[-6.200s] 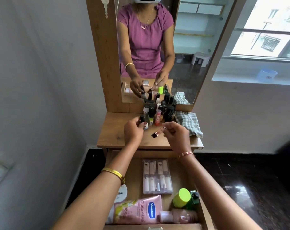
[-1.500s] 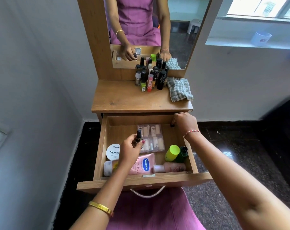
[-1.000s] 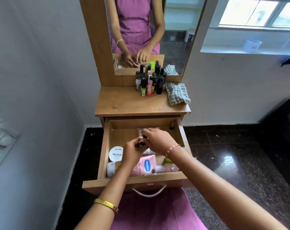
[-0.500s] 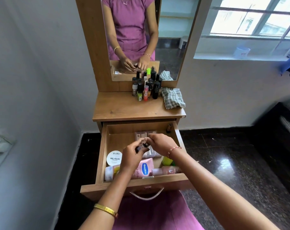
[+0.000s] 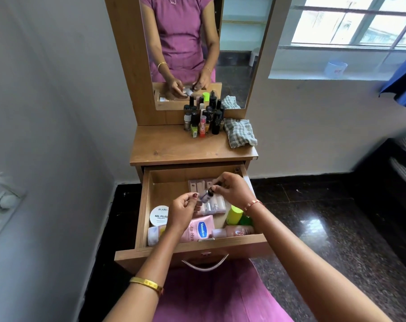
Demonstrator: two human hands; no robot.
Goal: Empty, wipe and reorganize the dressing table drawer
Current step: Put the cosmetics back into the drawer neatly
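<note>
The wooden drawer [image 5: 141, 210] is pulled open below the dressing table top [image 5: 174, 147]. Above it, my left hand [image 5: 183, 209] holds the body of a small nail polish bottle [image 5: 205, 195], and my right hand [image 5: 234, 189] pinches its dark cap. Inside the drawer lie a clear case of small tubes [image 5: 214, 205], a white round nail polish remover tub [image 5: 159, 215], a pink Vaseline tube [image 5: 201, 228], a pink bottle [image 5: 237, 231] and a lime-capped green bottle [image 5: 235, 214].
Several small cosmetic bottles [image 5: 203, 123] stand grouped at the back of the table top by the mirror [image 5: 234, 43]. A checked cloth [image 5: 240, 134] lies beside them on the right. A white wall is close on the left; dark glossy floor lies to the right.
My right hand came from the drawer's back right corner to the bottle held by my left hand. Both hands now hold it above the clear case.
</note>
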